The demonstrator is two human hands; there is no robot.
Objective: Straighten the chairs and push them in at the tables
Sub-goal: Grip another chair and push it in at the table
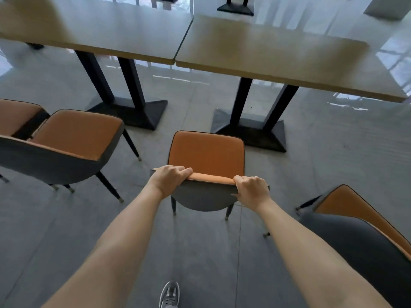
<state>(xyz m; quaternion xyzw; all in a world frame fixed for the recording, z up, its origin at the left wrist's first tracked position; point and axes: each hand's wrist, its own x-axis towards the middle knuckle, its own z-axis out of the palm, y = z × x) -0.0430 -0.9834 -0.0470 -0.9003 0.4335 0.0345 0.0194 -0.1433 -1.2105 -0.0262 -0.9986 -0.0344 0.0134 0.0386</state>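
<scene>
An orange-seated chair with a grey shell back (206, 154) stands in front of me, facing two wooden tables. My left hand (169, 178) grips the left end of its backrest top. My right hand (252, 187) grips the right end. The chair stands clear of the right table (278, 63), with its seat short of the table's edge and near its black base (251, 132). The left table (95, 30) butts against the right one.
Another orange chair (73, 138) stands to the left, turned at an angle, with a further one (15, 116) beyond it. A third chair (360, 232) sits close on my right. My grey shoe (170, 294) is on the grey tiled floor.
</scene>
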